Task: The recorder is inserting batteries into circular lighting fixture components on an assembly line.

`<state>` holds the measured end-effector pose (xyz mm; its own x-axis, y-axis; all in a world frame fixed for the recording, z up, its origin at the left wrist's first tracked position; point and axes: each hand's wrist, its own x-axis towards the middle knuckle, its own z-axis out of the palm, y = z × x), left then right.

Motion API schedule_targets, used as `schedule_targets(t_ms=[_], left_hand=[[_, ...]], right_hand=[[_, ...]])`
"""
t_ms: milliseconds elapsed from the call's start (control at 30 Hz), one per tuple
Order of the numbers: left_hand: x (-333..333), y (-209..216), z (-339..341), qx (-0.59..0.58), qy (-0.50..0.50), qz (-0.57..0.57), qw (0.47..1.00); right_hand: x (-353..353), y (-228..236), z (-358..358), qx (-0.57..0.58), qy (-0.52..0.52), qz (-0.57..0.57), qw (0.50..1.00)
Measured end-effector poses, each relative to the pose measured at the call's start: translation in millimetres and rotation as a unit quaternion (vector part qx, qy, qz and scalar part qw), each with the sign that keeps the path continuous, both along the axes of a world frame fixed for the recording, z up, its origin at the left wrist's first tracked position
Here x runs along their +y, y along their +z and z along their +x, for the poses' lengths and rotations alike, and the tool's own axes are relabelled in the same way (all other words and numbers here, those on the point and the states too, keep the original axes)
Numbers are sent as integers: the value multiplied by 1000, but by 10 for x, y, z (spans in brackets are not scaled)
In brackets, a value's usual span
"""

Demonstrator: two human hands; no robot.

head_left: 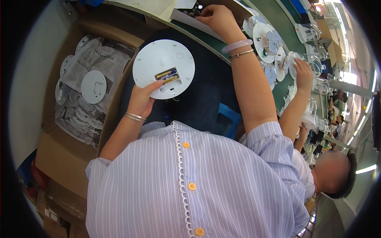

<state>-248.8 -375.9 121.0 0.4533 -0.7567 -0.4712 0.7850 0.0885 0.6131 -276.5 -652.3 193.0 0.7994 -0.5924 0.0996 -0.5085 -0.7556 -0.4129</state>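
Observation:
My left hand [141, 99] grips a round white plastic base [151, 65] at its lower left edge. The thumb lies by an uncovered battery compartment, where batteries [166, 74] with gold and dark wrappers sit side by side. Farther up, my right hand [219, 19] reaches over a white-walled box [196, 26] on the bench. Its fingers are drawn together beside small dark and shiny parts [195, 9] in that box. What lies between those fingertips, if anything, is too small to make out.
At my left stands an open cardboard box [113, 37] with newspaper [99, 59] and several white round bases [94, 87]. Along the green bench [286, 37] are more discs [263, 41] and clear domes [307, 33]. A co-worker's hand [303, 75] touches one dome. A blue stool [229, 121] is below.

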Motion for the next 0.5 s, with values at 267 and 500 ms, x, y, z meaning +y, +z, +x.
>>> schedule_targets(t_ms=[267, 500], left_hand=[[-18, 31, 18, -35, 20, -11, 999], [-71, 44, -13, 30, 62, 11, 998]], right_hand=[[328, 269, -199, -126, -16, -23, 992], [977, 152, -826, -211, 54, 308, 926]])
